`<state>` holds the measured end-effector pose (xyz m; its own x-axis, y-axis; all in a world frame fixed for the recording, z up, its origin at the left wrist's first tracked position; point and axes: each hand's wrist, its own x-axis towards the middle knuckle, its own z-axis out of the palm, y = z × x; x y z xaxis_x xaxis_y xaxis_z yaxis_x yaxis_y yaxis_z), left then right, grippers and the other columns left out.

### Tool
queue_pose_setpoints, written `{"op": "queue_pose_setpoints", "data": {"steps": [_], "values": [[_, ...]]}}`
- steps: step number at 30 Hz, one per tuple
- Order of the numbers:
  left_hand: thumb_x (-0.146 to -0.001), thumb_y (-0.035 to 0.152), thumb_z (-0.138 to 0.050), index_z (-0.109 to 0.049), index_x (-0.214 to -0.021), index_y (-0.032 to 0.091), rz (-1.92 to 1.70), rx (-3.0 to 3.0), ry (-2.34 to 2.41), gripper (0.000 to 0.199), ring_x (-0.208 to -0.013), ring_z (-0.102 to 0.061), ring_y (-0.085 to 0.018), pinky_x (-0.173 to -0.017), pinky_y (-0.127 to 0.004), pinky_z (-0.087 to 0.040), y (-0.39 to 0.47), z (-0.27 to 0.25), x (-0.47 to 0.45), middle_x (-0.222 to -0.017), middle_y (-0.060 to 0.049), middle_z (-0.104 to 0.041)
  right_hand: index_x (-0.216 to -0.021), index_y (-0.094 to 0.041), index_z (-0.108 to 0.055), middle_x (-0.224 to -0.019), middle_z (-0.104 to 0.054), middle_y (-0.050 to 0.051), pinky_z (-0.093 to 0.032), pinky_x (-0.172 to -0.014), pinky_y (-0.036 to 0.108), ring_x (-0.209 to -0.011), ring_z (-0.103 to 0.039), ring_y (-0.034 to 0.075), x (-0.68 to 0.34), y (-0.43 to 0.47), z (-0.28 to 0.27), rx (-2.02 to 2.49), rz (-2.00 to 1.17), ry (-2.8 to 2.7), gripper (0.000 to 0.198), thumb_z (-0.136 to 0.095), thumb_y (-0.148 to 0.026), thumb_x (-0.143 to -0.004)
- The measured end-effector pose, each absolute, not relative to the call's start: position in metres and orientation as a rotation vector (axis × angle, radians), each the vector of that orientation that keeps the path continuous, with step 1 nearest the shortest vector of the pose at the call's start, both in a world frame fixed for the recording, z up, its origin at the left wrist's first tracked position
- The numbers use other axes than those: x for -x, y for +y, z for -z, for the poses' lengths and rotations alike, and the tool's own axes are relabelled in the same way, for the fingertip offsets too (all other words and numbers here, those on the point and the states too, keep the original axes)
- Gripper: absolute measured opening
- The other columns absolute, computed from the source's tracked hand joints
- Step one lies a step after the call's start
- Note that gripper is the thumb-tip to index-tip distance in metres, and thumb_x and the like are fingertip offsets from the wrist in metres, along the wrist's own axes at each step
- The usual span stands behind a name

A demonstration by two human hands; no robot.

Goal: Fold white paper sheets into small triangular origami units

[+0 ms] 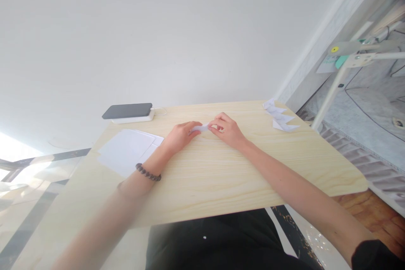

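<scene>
A small strip of folded white paper [201,128] is held just above the middle of the wooden table [202,177]. My left hand [182,136] pinches its left end between thumb and fingers. At the other end, my right hand [227,130] grips the paper with thumb and fingertips. Fingers cover both ends, so the full shape of the fold is hidden. Left of my left hand lies a stack of white paper sheets [123,149]. Several folded paper pieces [280,118] with pointed tips lie in a row at the far right of the table.
A dark phone [128,111] rests on a white box-like thing [136,120] at the back left, with a white cable [160,111] beside it. A white wall [190,42] rises behind the table. A metal bed-like frame [332,86] stands to the right.
</scene>
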<state>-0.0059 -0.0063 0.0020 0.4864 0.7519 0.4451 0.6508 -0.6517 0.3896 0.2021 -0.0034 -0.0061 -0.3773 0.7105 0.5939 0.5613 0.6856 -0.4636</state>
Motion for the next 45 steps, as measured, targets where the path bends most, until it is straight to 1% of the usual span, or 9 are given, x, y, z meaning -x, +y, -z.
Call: {"op": "queue_pose_setpoints", "data": {"steps": [5,10,17,23,29,33,37,41,45], "values": [[-0.078,0.04,-0.049,-0.057,-0.1,0.022,-0.949,-2.374,1.225,0.029,-0.072,-0.057,-0.012,-0.07,-0.024,-0.045,-0.004,-0.001,0.007,-0.094,0.0,-0.064,-0.093,-0.024,-0.063,-0.084,-0.048,0.003,-0.042,-0.06,0.024,-0.063,-0.047,0.009,-0.2,-0.003,0.008,0.981,-0.194,-2.074,0.021,-0.051,-0.035,-0.079],[-0.077,0.041,-0.051,-0.058,-0.098,0.022,-0.998,-2.288,1.215,0.029,-0.072,-0.058,-0.012,-0.07,-0.024,-0.046,-0.005,-0.002,0.006,-0.093,0.0,-0.064,-0.094,-0.024,-0.064,-0.081,-0.048,0.002,-0.041,-0.06,0.024,-0.065,-0.047,0.01,-0.199,-0.002,0.01,0.948,-0.224,-2.069,0.023,-0.054,-0.036,-0.077],[-0.077,0.041,-0.05,-0.059,-0.09,0.02,-0.955,-2.344,1.229,0.026,-0.069,-0.056,-0.012,-0.066,-0.023,-0.045,-0.01,-0.004,0.001,-0.086,0.0,-0.065,-0.081,-0.02,-0.065,-0.064,-0.045,-0.001,-0.036,-0.053,0.022,-0.054,-0.041,0.008,-0.199,0.001,0.012,1.003,-0.391,-2.021,0.021,-0.054,-0.037,-0.075],[-0.081,0.036,-0.046,-0.058,-0.089,0.02,-0.941,-2.453,1.217,0.022,-0.066,-0.055,-0.01,-0.065,-0.021,-0.042,-0.014,-0.007,0.0,-0.081,0.001,-0.064,-0.079,-0.019,-0.065,-0.064,-0.043,-0.001,-0.034,-0.051,0.021,-0.054,-0.04,0.008,-0.2,0.002,0.012,1.003,-0.475,-2.024,0.021,-0.054,-0.038,-0.075],[-0.082,0.035,-0.045,-0.057,-0.087,0.02,-0.968,-2.467,1.212,0.02,-0.063,-0.054,-0.009,-0.064,-0.02,-0.041,-0.013,-0.007,-0.001,-0.08,0.002,-0.063,-0.078,-0.018,-0.062,-0.063,-0.04,-0.002,-0.034,-0.052,0.022,-0.053,-0.038,0.008,-0.202,0.002,0.011,1.032,-0.412,-1.955,0.022,-0.059,-0.039,-0.072],[-0.083,0.031,-0.044,-0.055,-0.09,0.02,-0.973,-2.506,1.195,0.017,-0.072,-0.055,-0.011,-0.069,-0.021,-0.042,-0.013,-0.006,-0.001,-0.085,0.0,-0.062,-0.073,-0.018,-0.06,-0.064,-0.042,-0.002,-0.034,-0.054,0.022,-0.055,-0.039,0.008,-0.201,0.001,0.011,0.998,-0.348,-2.033,0.02,-0.055,-0.037,-0.075],[-0.084,0.025,-0.042,-0.055,-0.093,0.019,-0.941,-2.613,1.124,0.018,-0.082,-0.056,-0.013,-0.075,-0.024,-0.042,-0.015,-0.007,-0.001,-0.09,-0.003,-0.061,-0.076,-0.019,-0.061,-0.068,-0.047,-0.001,-0.035,-0.056,0.022,-0.056,-0.042,0.008,-0.199,-0.002,0.011,0.968,-0.255,-2.126,0.019,-0.051,-0.036,-0.079],[-0.086,0.023,-0.038,-0.056,-0.095,0.019,-0.917,-2.707,1.052,0.021,-0.084,-0.055,-0.014,-0.075,-0.026,-0.043,-0.015,-0.007,-0.002,-0.091,-0.005,-0.06,-0.078,-0.019,-0.061,-0.072,-0.049,0.0,-0.035,-0.057,0.021,-0.056,-0.043,0.008,-0.199,-0.002,0.011,0.95,-0.223,-2.164,0.019,-0.049,-0.034,-0.08],[-0.086,0.024,-0.039,-0.056,-0.094,0.019,-0.962,-2.731,1.048,0.02,-0.084,-0.056,-0.014,-0.073,-0.026,-0.043,-0.012,-0.004,-0.002,-0.089,-0.005,-0.061,-0.08,-0.019,-0.06,-0.07,-0.047,0.0,-0.035,-0.056,0.021,-0.055,-0.041,0.007,-0.199,-0.001,0.012,0.915,-0.259,-2.132,0.016,-0.051,-0.032,-0.079]]}}
